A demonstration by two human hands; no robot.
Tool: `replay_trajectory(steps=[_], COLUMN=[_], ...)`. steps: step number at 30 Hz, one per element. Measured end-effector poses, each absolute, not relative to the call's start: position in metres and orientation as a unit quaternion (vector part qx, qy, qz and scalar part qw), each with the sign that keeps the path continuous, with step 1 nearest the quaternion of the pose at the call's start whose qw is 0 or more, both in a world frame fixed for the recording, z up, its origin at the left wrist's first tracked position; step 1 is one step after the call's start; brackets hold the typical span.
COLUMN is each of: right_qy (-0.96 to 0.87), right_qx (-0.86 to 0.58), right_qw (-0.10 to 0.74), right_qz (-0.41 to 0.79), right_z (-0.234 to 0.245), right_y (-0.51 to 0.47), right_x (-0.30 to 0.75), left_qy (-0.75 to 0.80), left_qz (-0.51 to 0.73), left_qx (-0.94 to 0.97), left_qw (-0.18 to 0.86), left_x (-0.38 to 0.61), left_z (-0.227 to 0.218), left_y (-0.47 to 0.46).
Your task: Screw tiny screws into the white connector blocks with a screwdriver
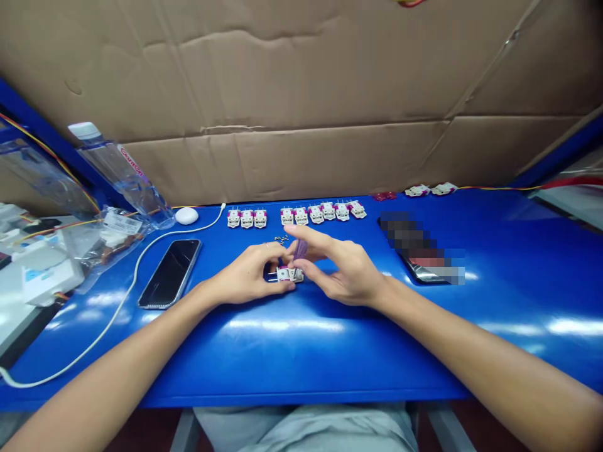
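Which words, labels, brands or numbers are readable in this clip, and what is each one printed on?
Red lettering on the clear plastic bag: roughly "GanGn", uncertain.
White label on the second plastic bag: too small to read.
Blue print on the white box: too blurred to read.

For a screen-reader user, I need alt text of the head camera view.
A left hand holds a small white plug while a right hand pinches a purple object above a blue table. Similar plugs line up behind.
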State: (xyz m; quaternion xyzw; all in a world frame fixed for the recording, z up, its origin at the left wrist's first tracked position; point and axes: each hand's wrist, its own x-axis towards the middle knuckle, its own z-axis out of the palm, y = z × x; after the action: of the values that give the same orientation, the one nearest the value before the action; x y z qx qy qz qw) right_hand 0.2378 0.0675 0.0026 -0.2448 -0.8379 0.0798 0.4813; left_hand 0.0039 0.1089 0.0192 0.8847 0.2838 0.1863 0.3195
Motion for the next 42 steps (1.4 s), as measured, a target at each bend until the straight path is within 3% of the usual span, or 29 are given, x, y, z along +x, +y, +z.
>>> replay_trajectory(steps=[5,10,42], right_qy=[-0.818,-0.838,-0.835], right_qx=[-0.237,-0.238,-0.226], right_qw=[0.520,0.485,0.500], right_qz=[0.064,0.076,0.027], right_z=[0.0022,0.0042,0.0046], right_y=[0.0668,0.0665,0.0651], right_x=[0.2380,0.2374,0.2363], left_qy=[0.278,0.285,0.263], left_qz=[0.175,0.188,0.181], left_qx=[0.888,0.884,0.890], left_qw=[0.321,0.318,0.324], left_x=[0.0050,0.0046,0.0038], left_z=[0.0222,0.0179,0.0169], left_y=[0.1085,0.1088,0.1087])
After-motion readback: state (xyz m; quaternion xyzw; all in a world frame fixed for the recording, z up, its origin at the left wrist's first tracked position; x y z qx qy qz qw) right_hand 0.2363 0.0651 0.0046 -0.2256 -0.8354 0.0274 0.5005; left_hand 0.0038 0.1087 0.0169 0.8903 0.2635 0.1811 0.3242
